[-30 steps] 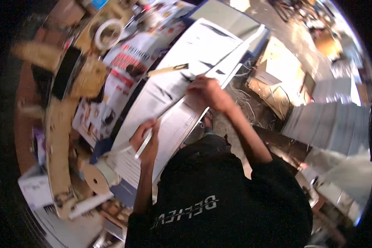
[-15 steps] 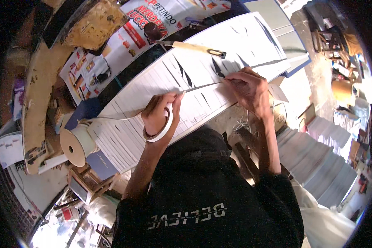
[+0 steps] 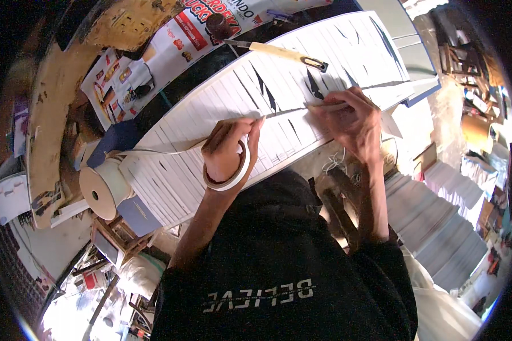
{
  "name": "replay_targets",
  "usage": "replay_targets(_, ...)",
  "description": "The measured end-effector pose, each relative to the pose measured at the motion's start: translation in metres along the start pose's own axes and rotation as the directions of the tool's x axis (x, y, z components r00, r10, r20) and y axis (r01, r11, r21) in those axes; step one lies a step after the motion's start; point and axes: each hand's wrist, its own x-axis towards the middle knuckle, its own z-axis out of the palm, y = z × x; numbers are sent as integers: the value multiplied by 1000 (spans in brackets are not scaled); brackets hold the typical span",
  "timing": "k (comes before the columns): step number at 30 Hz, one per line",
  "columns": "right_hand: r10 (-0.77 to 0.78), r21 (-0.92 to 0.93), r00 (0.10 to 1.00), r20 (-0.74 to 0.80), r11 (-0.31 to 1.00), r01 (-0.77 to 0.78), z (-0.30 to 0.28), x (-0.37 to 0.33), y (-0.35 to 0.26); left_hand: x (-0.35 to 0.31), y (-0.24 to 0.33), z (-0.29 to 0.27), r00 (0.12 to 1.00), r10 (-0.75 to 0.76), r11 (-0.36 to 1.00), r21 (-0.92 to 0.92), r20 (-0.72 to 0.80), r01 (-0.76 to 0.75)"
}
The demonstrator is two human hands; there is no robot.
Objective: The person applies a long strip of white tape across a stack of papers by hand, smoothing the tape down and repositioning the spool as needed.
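A long row of packed white paper blocks (image 3: 176,136), edges upward with dark gaps between them, stretches slantwise before me. Over its middle, my left hand (image 3: 227,145) is closed in a pinch. A white ring-shaped roll, likely tape (image 3: 244,170), hangs around that hand. From a spool (image 3: 99,193) at the left end, a pale narrow ribbon (image 3: 168,151) runs to my left hand. Farther right, my right hand (image 3: 352,119) bends low over the blocks, thumb and fingers pinched together. What lies between its fingertips is too small to make out. A wooden-handled knife (image 3: 284,55) rests on the blocks beyond my hands.
Dark blue boards (image 3: 139,216) show under the row's left end. A printed banner sheet (image 3: 153,62) and a worn wooden bench (image 3: 57,113) are at the far left. Tall grey paper stacks (image 3: 438,210) stand at the right. Loose white string (image 3: 337,162) hangs below my right hand.
The view has shifted slightly, so the row and knife appear farther right and higher. My two hands are a little closer together, both still pinched over the blocks.
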Motion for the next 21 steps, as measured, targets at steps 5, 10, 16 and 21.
replay_targets(5,30,23,1000,-4,999,-30,2,-3,8,-2,-4,6,999,49,998,44,-19,-48)
replay_targets(10,123,12,992,17,992,-123,-25,2,25,5,9,20,1000,-2,997,-74,-14,1)
replay_targets(16,121,-16,993,2,993,-121,-30,9,31,-5,6,8,997,-73,977,-199,32,78)
replay_targets(21,172,-35,985,22,985,-171,-30,7,29,-1,3,13,997,-74,975,-210,4,73)
